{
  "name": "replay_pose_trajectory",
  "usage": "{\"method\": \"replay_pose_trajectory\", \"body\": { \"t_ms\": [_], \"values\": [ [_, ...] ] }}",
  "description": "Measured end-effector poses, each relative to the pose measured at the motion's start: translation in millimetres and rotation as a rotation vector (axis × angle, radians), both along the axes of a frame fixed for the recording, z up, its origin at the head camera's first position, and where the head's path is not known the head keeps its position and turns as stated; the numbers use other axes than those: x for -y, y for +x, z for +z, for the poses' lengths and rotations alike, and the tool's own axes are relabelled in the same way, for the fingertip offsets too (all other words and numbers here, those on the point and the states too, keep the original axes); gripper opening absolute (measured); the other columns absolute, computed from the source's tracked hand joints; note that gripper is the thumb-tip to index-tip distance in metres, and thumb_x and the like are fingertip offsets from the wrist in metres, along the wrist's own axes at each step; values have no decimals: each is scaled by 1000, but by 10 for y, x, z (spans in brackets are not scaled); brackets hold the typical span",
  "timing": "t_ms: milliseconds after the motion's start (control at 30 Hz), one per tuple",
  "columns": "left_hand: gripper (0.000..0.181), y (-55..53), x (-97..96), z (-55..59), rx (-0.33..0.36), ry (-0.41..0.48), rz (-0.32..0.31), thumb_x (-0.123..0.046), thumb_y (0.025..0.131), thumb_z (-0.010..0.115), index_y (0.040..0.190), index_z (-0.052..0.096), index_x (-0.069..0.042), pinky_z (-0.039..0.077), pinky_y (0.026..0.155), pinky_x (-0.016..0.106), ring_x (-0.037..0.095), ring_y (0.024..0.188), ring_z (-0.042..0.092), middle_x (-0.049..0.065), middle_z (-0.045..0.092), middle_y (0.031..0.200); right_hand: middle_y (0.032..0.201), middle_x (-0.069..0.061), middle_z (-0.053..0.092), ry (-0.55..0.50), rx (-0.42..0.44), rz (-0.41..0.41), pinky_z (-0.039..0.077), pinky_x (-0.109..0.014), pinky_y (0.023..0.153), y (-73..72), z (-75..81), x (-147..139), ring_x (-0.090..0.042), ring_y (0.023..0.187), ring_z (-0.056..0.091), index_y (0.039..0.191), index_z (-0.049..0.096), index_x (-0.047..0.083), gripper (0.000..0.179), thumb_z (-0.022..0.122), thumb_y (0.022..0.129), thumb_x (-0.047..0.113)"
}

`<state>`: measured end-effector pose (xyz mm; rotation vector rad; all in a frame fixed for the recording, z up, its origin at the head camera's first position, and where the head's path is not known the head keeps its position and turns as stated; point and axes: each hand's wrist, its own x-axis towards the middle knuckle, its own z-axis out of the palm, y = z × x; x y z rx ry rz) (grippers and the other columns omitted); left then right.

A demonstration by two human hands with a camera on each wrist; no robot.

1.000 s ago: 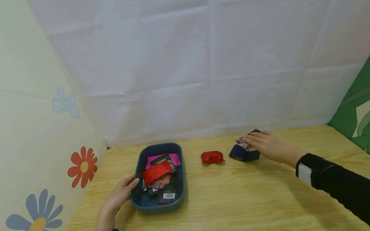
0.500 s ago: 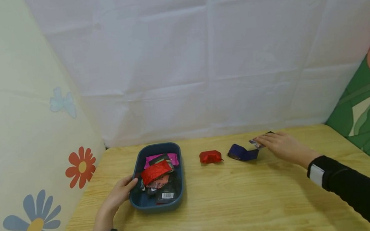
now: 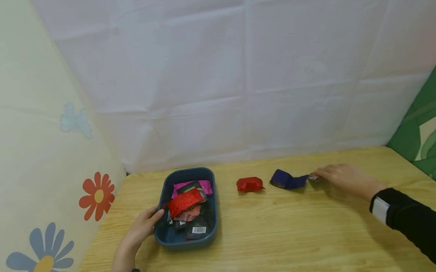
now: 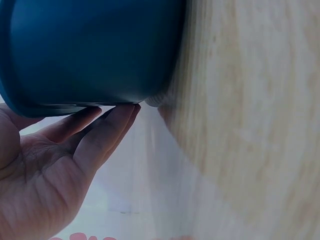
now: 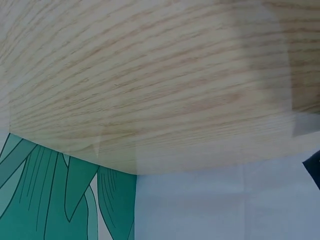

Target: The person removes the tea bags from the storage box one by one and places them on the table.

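The left hand gripped the left wall of the blue tub, which held a heap of packets. Well to the tub's right, the right hand pinched a printed packet beside a dark-blue packet; a red packet lay nearer the tub.

The right hand partly hides the small packet, its print unreadable

2 hands, 1 bin and 3 packets outside it are visible.
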<state>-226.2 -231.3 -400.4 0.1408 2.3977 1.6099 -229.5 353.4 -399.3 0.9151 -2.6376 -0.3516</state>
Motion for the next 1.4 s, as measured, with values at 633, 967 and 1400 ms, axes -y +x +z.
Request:
{"method": "replay_pose_trajectory", "body": {
  "t_ms": [633,967,1400],
  "values": [
    [50,6,2,-5,-4,-9,2,-17,107,43,142,36,18,51,93,51,37,117,58,35,47,139,124,-20,65,-144,187,-121,55,-51,82,30,-127,39,-38,102,66,131,62,0,41,66,92,8],
    [49,20,-5,0,-12,-22,18,-17,107,44,143,38,16,52,92,51,37,116,58,34,49,138,125,-20,64,-145,192,-136,54,-53,83,38,-166,29,-38,104,65,129,64,-1,42,68,92,20],
    [50,10,-2,6,-5,-6,-1,-17,107,43,143,36,17,51,93,53,39,118,57,35,47,139,119,-18,64,-182,231,-176,51,-56,86,-1,7,59,-39,104,63,129,62,3,41,69,93,23]
  ]
}}
